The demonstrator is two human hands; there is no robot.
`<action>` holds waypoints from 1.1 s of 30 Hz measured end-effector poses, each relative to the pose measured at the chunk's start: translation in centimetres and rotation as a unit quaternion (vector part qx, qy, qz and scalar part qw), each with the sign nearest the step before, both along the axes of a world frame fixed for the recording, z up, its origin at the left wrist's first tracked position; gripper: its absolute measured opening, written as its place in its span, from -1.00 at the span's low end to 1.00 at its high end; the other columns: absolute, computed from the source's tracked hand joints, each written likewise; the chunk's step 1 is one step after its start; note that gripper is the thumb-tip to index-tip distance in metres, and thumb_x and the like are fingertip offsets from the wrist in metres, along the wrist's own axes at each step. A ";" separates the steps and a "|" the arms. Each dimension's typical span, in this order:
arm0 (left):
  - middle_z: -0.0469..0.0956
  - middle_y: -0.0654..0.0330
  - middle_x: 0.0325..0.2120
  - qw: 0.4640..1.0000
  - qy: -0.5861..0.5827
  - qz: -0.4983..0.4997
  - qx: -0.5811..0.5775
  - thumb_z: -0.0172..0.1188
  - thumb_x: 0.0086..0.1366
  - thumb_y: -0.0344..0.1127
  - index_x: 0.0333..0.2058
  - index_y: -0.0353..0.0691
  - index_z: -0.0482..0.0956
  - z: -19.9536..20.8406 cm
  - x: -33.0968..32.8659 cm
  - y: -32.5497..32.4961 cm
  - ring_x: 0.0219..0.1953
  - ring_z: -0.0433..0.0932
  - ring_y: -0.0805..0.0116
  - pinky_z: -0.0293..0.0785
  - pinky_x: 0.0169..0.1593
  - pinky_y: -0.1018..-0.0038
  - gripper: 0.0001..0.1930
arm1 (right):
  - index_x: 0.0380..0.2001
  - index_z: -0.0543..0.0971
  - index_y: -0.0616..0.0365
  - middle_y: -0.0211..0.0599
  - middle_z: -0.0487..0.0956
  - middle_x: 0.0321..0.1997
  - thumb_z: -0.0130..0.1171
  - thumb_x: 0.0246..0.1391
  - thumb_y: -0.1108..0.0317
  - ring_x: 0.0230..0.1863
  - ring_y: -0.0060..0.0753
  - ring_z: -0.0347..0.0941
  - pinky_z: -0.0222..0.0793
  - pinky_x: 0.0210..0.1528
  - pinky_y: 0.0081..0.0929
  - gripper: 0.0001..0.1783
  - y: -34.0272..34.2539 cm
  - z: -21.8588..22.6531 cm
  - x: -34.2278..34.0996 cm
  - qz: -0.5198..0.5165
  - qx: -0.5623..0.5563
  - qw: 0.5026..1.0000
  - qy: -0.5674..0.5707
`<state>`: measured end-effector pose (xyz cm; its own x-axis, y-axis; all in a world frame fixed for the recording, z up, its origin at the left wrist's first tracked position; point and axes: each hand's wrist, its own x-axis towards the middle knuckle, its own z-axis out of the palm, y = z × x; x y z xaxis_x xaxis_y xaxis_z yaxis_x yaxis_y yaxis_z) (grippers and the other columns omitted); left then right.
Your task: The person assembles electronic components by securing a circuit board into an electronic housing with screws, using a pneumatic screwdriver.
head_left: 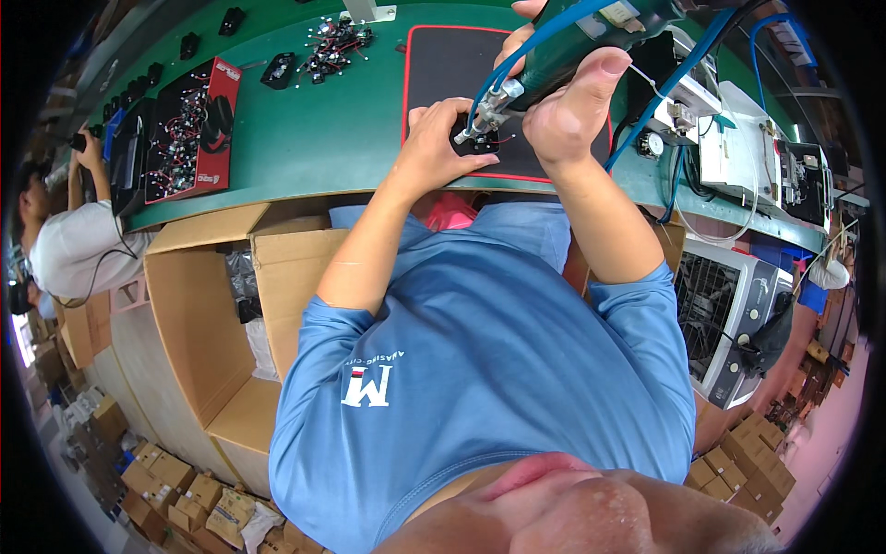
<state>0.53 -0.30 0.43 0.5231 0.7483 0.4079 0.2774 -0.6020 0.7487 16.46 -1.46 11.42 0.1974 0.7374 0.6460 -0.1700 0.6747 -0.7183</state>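
Note:
My right hand is wrapped round a dark green power screwdriver, held tilted, with a silver metal nose and blue hoses running along it. The screwdriver's tip points down at a small black part with thin red wires. My left hand steadies that part on a black mat with a red border, fingers and thumb on either side of it. Whether the tip touches the part cannot be made out.
A red box of wired parts stands on the green bench to the left. Behind it lie a wired pile and loose black housings. At right are white equipment and a gauge. A carton stands below; a co-worker sits far left.

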 end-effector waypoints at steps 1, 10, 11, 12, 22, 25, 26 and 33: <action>0.63 0.23 -0.13 1.000 0.000 0.001 0.000 0.70 -0.19 -0.08 0.02 -0.12 0.53 0.1 0.0 0.0 -0.06 0.57 0.21 0.22 0.08 0.32 -0.23 | -0.06 0.47 0.31 -0.20 0.56 -0.43 -0.20 0.44 -0.32 -0.44 -0.42 0.51 0.50 -0.38 -0.47 -0.24 -0.1 0.1 -0.1 0.001 0.000 1.000 0.000; 0.63 0.23 -0.15 1.000 0.001 -0.010 0.003 0.69 -0.17 -0.09 0.02 -0.12 0.52 -0.2 0.0 0.2 -0.07 0.58 0.20 0.23 0.08 0.31 -0.24 | 0.14 0.40 0.41 -0.31 0.57 -0.43 -0.10 0.26 -0.52 -0.47 -0.54 0.49 0.43 -0.41 -0.59 0.02 -0.6 0.5 -1.9 -0.040 -0.085 0.977 0.190; 0.63 0.22 -0.15 1.000 -0.001 -0.011 0.003 0.69 -0.17 -0.09 0.03 -0.12 0.52 -0.2 0.0 0.2 -0.07 0.58 0.20 0.23 0.08 0.31 -0.24 | 0.15 0.40 0.40 -0.31 0.57 -0.43 -0.08 0.25 -0.52 -0.48 -0.53 0.48 0.43 -0.42 -0.59 0.02 -0.7 0.1 -1.2 -0.014 -0.084 0.984 0.155; 0.63 0.22 -0.15 1.000 -0.003 -0.014 0.002 0.69 -0.17 -0.09 0.03 -0.12 0.52 -0.2 0.0 0.3 -0.07 0.58 0.20 0.23 0.08 0.31 -0.24 | 0.15 0.40 0.39 -0.30 0.57 -0.43 -0.07 0.25 -0.52 -0.49 -0.52 0.48 0.43 -0.42 -0.58 0.01 -0.6 -0.1 -0.7 0.011 -0.084 0.989 0.120; 0.64 0.21 -0.17 1.000 0.005 -0.017 0.002 0.71 -0.20 -0.09 0.03 -0.13 0.53 -0.3 -0.1 0.1 -0.10 0.58 0.20 0.25 0.08 0.32 -0.21 | -0.02 0.46 0.33 -0.21 0.56 -0.43 -0.14 0.41 -0.34 -0.45 -0.44 0.51 0.49 -0.38 -0.49 -0.21 -0.6 -0.6 -0.5 0.006 -0.019 1.000 0.014; 0.64 0.20 -0.18 0.999 0.029 -0.017 -0.008 0.71 -0.21 -0.09 0.04 -0.14 0.53 -0.4 -0.2 0.2 -0.10 0.58 0.18 0.25 0.08 0.32 -0.20 | -0.01 0.46 0.36 -0.23 0.55 -0.43 -0.12 0.40 -0.35 -0.44 -0.45 0.50 0.48 -0.38 -0.49 -0.19 -0.4 -1.7 -0.7 0.011 -0.019 1.000 0.014; 0.64 0.19 -0.17 0.999 0.025 -0.024 -0.035 0.71 -0.20 -0.09 0.06 -0.14 0.53 -0.9 -0.2 0.3 -0.09 0.57 0.17 0.25 0.09 0.32 -0.19 | 0.00 0.46 0.37 -0.24 0.55 -0.44 -0.11 0.40 -0.35 -0.44 -0.46 0.50 0.48 -0.37 -0.49 -0.19 -0.4 -1.8 -0.9 0.010 -0.033 0.999 0.027; 0.60 0.16 -0.02 0.998 0.055 -0.029 0.019 0.67 -0.15 -0.10 0.16 -0.11 0.50 0.3 -0.2 0.5 0.07 0.54 0.15 0.21 0.17 0.25 -0.15 | 0.09 0.46 0.29 -0.44 0.50 -0.53 -0.42 0.29 -0.57 -0.58 -0.61 0.39 0.33 -0.51 -0.65 0.03 0.4 5.4 0.7 -0.089 -0.091 0.992 -0.018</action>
<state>0.29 0.15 0.76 0.6076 0.7008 0.3738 0.3211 -0.6472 0.6914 17.13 -1.07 16.82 0.3153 0.7980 0.5136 -0.0317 0.5498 -0.8347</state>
